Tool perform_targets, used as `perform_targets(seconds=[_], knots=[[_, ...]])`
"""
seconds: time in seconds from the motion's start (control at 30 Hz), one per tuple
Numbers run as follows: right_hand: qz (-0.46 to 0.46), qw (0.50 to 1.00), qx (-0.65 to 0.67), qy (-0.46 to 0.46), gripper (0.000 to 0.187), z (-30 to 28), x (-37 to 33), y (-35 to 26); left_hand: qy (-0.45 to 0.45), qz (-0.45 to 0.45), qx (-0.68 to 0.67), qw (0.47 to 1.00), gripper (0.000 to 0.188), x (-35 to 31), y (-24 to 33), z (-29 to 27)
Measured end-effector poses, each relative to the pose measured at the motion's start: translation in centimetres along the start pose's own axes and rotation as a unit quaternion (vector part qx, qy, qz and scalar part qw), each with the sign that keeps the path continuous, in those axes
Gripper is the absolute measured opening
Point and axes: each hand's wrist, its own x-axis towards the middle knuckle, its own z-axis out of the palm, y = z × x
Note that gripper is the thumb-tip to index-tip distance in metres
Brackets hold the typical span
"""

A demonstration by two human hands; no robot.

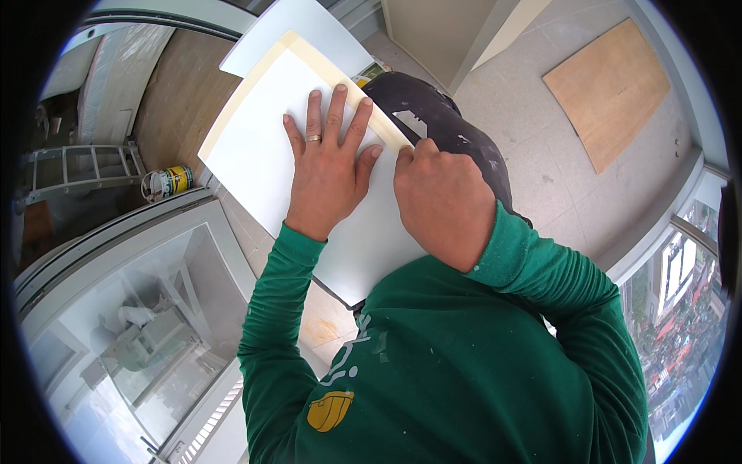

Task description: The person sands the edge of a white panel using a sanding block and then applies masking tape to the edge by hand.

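Observation:
A white board (263,133) lies slanted across my lap, with cream-coloured tape (246,88) along its far edge and its right edge. My left hand (328,166) rests flat on the board, fingers spread, a ring on one of them. At the board's right edge my right hand (444,197) is closed in a fist, its thumb and forefinger against the taped strip. What it grips, if anything, is hidden by the hand. Just beyond its knuckles a pale flat shape (410,124) shows against my dark trousers (471,143); I cannot tell whether it is a tool or a paint mark.
Another white panel (325,35) stands behind the board. A plywood sheet (610,93) lies on the tiled floor (533,162) at the far right. To the left are a glazed door (147,325), a paint bucket (171,182) and a ladder (85,170). A window (680,286) is at the right.

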Motion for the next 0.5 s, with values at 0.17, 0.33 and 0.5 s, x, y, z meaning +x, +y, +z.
perform_targets(seconds=[0.17, 0.33, 0.5], knots=[[0.01, 0.999, 0.027, 0.017, 0.02, 0.3, -0.1, 0.0, -0.006, 0.002, -0.011, 1.0, 0.059, -0.1, 0.4, -0.1], [0.009, 0.999, 0.028, 0.025, 0.021, 0.2, -0.2, 0.1, 0.003, 0.009, -0.029, 1.0, 0.065, -0.3, 0.7, 0.2], [0.01, 0.999, 0.034, 0.029, 0.022, 0.2, -0.2, 0.1, -0.002, 0.017, -0.036, 0.999, 0.066, -0.6, 1.2, 0.3]])
